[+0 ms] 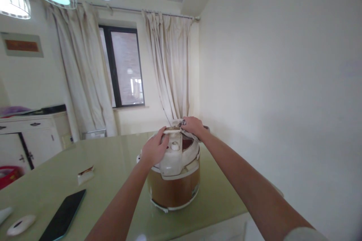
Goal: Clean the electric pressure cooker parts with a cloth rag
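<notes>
A rice cooker (174, 188) with a brown-gold body and a whitish lid (171, 163) stands on the table. Its light carry handle (172, 130) lies across the top of the lid. My left hand (154, 148) holds the lid's left side, fingertips at the handle's left end and thumb apart from them. At the far right of the lid, my right hand (194, 126) is closed on a pale patterned cloth (190, 134), which lies against the lid. Part of the cloth is hidden under that hand.
On the green tabletop (118, 162) are a dark phone or tablet (63, 214), a white oval object (21, 225) and a small opened packet (85, 174). A white wall (277, 83) rises close along the right. A white cabinet (42, 131) stands at the back left.
</notes>
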Available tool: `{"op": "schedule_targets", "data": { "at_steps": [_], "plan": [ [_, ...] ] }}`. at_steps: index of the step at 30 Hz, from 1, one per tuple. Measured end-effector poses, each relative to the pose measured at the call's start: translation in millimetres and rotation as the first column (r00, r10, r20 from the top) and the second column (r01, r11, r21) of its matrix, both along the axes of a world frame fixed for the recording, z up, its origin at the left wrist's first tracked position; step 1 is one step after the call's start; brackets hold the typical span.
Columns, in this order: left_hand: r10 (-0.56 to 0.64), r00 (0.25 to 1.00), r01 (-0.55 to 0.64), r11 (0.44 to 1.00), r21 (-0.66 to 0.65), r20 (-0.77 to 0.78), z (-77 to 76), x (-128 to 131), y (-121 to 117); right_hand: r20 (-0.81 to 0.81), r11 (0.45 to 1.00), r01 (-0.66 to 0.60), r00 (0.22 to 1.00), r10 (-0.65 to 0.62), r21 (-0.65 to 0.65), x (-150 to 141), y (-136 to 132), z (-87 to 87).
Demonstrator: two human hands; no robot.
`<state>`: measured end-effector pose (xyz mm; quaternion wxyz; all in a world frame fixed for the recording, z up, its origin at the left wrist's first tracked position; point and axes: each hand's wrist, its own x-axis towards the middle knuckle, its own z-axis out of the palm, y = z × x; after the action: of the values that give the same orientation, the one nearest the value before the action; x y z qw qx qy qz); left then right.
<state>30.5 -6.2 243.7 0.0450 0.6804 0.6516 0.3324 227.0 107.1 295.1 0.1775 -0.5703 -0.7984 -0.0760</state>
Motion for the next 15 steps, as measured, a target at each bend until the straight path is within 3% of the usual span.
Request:
{"op": "schedule_targets", "data": {
  "at_steps": [4,11,13,15],
  "plan": [
    [0.041,0.999,-0.041,0.999,-0.009,-0.012,-0.8,2.3,0.9,0.001,0.999,-0.005,1.000,0.005,0.040,4.3,-16.6,-1.4],
    [0.046,0.999,-0.046,0.999,-0.016,0.006,-0.6,2.3,0.7,0.145,0.980,-0.173,0.977,0.159,0.094,29.8,-85.6,-0.3],
    [0.048,0.999,-0.049,0.999,-0.010,-0.010,-0.2,2.0,0.0,0.154,0.981,-0.173,0.975,0.159,0.085,31.7,-89.5,0.6],
    [0.051,0.998,-0.051,0.999,-0.004,-0.029,0.1,1.8,-0.7,0.129,0.991,-0.123,0.985,0.116,0.050,29.0,-77.1,2.0]
  ]
}}
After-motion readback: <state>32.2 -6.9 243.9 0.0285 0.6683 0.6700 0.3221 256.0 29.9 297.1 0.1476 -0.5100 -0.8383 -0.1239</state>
